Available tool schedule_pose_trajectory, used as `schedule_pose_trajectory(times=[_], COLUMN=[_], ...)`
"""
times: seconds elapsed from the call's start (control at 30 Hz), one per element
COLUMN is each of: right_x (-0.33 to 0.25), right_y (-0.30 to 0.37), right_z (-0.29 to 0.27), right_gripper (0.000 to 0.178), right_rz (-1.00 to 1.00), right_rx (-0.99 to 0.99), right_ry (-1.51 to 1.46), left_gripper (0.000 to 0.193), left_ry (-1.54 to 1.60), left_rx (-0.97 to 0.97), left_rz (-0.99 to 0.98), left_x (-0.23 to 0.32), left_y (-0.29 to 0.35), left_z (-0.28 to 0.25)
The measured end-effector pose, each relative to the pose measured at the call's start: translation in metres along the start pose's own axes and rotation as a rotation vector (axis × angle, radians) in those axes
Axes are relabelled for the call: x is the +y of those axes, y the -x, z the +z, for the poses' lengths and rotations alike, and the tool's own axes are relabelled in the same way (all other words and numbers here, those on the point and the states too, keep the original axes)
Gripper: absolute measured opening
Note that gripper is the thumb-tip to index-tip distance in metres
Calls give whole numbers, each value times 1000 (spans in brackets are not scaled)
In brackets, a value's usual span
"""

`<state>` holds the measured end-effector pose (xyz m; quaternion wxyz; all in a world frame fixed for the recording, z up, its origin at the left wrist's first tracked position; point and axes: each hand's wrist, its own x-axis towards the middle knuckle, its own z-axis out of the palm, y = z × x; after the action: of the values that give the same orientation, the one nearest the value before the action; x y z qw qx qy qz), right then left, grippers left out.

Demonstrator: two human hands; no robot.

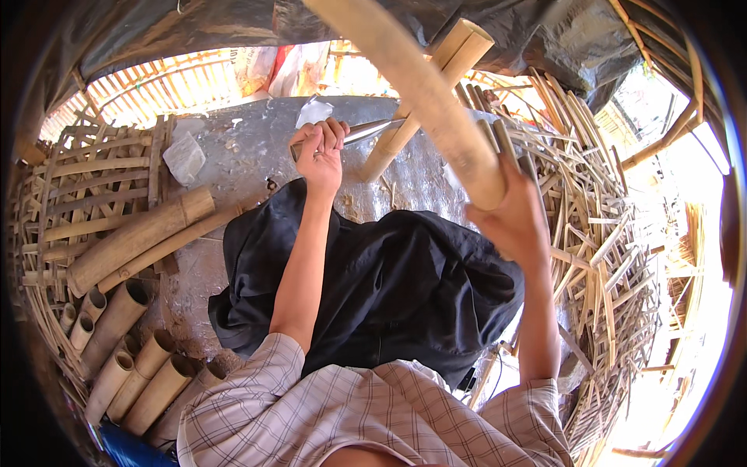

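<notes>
My left hand (320, 152) is closed around the handle of a knife (372, 131), whose blade points right. The blade meets a bamboo piece (389, 146) that leans at a slant in front of me; how deep it sits in the bamboo I cannot tell. In my right hand (517, 222) is the near end of a thick pale stick (436, 101), raised close to the camera. The stick crosses in front of the bamboo piece and hides part of it. Its far end runs out of the picture's top edge.
Split bamboo strips (599, 233) lie heaped at right. Cut bamboo tubes (148, 373) stand at lower left, below a longer bamboo length (140, 241) and a woven bamboo panel (97, 183). A pale stone-like block (184, 158) rests on the grey ground sheet (233, 140). Black cloth (373, 272) covers my lap.
</notes>
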<state>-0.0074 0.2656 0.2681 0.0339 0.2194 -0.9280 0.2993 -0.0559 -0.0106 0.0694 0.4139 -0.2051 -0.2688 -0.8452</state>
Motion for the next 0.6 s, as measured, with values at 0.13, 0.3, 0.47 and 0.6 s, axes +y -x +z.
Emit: schedule_pose_trajectory(times=[0.13,0.3,0.47,0.6], right_x=[-9,50,59,25], right_y=[-6,0,3,-2], right_z=[4,68,40,-8], right_gripper=[51,58,55,51], right_rz=[-107,120,105,103], right_rx=[244,-47,-111,-9], right_ry=[-127,100,198,276], left_gripper=[36,37,37,39], left_ry=[-82,-66,-93,-100], left_rx=[20,103,60,101], left_rz=[11,-4,-12,-9], left_x=[4,-1,-5,-3], left_y=[-1,0,5,4], left_z=[2,14,18,17])
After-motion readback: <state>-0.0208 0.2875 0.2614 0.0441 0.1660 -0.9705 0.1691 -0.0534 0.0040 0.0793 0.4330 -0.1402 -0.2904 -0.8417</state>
